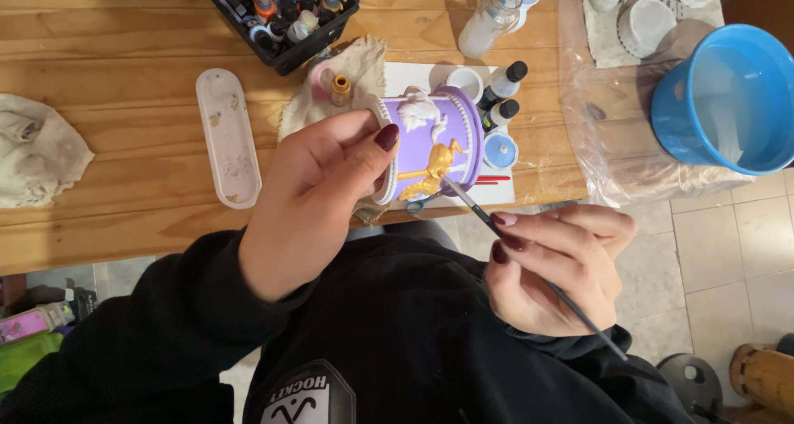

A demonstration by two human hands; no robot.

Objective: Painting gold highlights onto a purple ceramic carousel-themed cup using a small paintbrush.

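My left hand grips a round purple ceramic piece with white trim, a white raised figure and a gold horse on its side, held above the table's front edge. In my right hand is a thin paintbrush, pinched between the fingers, its tip touching the gold horse. Small paint bottles with black caps stand just behind the piece on a white sheet.
A black crate of paint bottles sits at the back. A long white palette tray and a crumpled cloth lie at left on the wooden table. A blue bucket stands right, on plastic sheet.
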